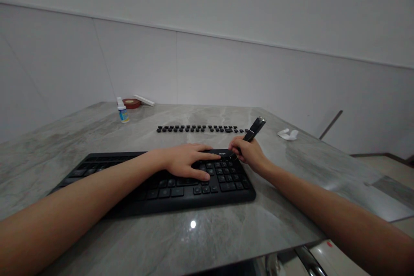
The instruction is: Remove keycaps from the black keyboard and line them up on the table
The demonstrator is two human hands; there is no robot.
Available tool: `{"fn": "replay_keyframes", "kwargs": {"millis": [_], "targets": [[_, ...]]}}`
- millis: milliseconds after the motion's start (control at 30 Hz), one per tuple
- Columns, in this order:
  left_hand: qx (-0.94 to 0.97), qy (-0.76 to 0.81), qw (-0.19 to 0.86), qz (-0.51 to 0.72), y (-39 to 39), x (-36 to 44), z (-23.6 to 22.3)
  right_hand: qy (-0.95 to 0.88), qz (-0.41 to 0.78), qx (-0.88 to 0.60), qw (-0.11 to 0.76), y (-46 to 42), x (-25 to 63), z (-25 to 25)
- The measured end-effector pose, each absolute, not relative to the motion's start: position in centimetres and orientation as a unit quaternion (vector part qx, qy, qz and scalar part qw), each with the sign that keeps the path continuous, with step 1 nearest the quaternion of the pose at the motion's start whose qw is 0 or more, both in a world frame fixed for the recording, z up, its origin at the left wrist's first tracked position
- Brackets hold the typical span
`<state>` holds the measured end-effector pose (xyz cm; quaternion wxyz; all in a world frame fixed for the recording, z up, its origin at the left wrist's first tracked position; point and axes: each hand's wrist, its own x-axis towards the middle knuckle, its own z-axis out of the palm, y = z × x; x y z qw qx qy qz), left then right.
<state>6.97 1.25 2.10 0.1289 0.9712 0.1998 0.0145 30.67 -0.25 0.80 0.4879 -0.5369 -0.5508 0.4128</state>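
Note:
A black keyboard (pixel 97 168) lies on the grey marbled table (pixel 207 233) in front of me. My left hand (pixel 189 161) rests flat on its right half, fingers stretched out over the keys. At the keyboard's far right corner, my right hand (pixel 249 153) is closed around a black tool (pixel 255 128) with a metal band. The tool's lower tip points down at the keys. A row of several loose black keycaps (pixel 200 129) is lined up on the table beyond the keyboard.
A small white bottle with a blue label (pixel 122 111) stands at the far left, with a red-brown dish (pixel 131 103) and a white flat object (pixel 144 100) behind it. A crumpled white cloth (pixel 287 134) lies at the far right. The table edge runs close below me.

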Motion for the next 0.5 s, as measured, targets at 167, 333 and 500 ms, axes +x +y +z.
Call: {"fn": "replay_keyframes", "kwargs": {"millis": [167, 333, 500], "targets": [[0.971, 0.196, 0.133, 0.021, 1.33, 6.98, 2.03, -0.511, 0.404, -0.563, 0.509, -0.23, 30.49, 0.47], [0.971, 0.200, 0.129, 0.015, 1.29, 7.02, 1.99, -0.478, 0.402, -0.584, 0.519, -0.28, 30.33, 0.41], [0.972, 0.200, 0.126, 0.017, 1.24, 7.01, 2.01, -0.507, 0.369, -0.573, 0.527, -0.29, 30.29, 0.38]]}}
